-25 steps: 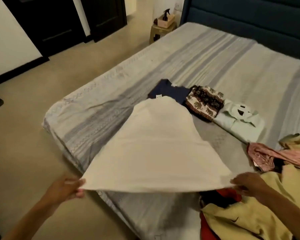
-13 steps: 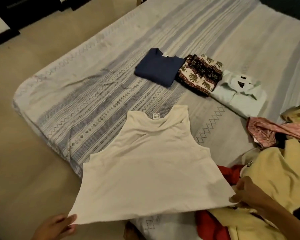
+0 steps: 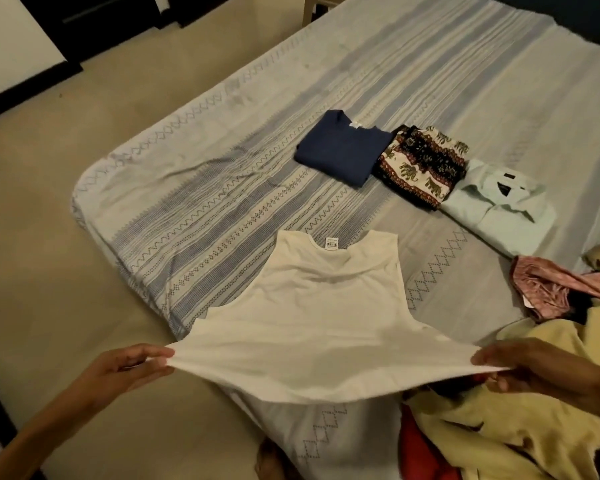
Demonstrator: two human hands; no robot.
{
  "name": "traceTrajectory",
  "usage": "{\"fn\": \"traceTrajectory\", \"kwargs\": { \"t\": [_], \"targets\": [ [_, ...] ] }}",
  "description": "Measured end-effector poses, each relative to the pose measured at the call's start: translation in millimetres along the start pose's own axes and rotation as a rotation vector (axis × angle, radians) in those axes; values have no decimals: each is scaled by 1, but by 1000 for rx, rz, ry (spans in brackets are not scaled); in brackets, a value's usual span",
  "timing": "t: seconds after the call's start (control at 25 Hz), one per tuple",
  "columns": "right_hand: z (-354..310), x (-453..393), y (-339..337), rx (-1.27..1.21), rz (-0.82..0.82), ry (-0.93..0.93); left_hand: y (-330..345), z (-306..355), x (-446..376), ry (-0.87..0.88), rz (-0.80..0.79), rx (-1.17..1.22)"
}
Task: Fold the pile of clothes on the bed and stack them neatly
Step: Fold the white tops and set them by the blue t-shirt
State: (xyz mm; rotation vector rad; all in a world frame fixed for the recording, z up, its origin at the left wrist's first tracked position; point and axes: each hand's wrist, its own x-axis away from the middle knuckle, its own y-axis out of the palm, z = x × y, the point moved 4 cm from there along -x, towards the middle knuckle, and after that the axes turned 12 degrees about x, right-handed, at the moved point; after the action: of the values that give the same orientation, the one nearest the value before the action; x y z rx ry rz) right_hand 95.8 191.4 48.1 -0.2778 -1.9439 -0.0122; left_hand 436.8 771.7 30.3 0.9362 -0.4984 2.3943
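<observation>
both hands pinching cream tank top [image 3: 309,327] hem, left hand [image 3: 132,367], right hand [image 3: 527,367], unfolded pile [image 3: 520,410] beside, three folded garments [image 3: 426,161] beyond

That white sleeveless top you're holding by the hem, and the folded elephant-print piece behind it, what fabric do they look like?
White sleeveless top: likely thin cotton knit, matte; it sags softly between the left hand and right hand.
Folded elephant-print garment: looks like light woven cloth, perhaps rayon or cotton; it lies in thin flat layers. Not certain.

Yellow garment [image 3: 520,424] cut off at right, bottom edges.
</observation>
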Motion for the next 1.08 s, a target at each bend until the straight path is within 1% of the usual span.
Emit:
{"fn": "traceTrajectory", "kwargs": {
  "t": [0.08, 0.12, 0.16, 0.2, 0.24, 0.32, 0.4, 0.52, 0.6, 0.68, 0.76, 0.88, 1.0, 1.08],
  "targets": [
    [-18, 8, -7, 81, 12, -20, 2, 26, 5, 33, -62, -261],
    [-18, 13, -9, 127, -4, -8, 2, 30, 9, 59, -37, -359],
    [-14, 17, -8, 198, -36, 23, 2, 32, 14, 131, -2, -455],
    [-4, 21, -6, 298, -75, 45, 1, 28, 18, 199, 66, -528],
    [10, 21, -3, 435, -95, 51, 0, 21, 25, 261, 132, -534],
    [31, 27, 10, 704, -46, 48, -4, -4, 36, 326, 171, -518],
    [52, 31, 19, 813, 36, 7, -8, -28, 47, 304, 143, -490],
    [81, 33, 39, 927, 43, 26, -22, -60, 53, 253, 144, -564],
    [97, 27, 45, 954, -14, -13, -27, -79, 54, 281, 146, -587],
    [91, 30, 47, 972, -6, -50, -29, -78, 52, 312, 119, -584],
    [59, 42, 45, 940, 86, -64, -24, -64, 40, 302, 73, -577],
    [-2, 38, 22, 876, 221, -123, -5, -9, 4, 361, 124, -435],
    [-80, 11, 9, 748, 363, -276, 15, 51, -61, 498, 178, -377],
    [-126, -17, -2, 574, 481, -321, 25, 87, -112, 614, 277, -314]
  ]
}}
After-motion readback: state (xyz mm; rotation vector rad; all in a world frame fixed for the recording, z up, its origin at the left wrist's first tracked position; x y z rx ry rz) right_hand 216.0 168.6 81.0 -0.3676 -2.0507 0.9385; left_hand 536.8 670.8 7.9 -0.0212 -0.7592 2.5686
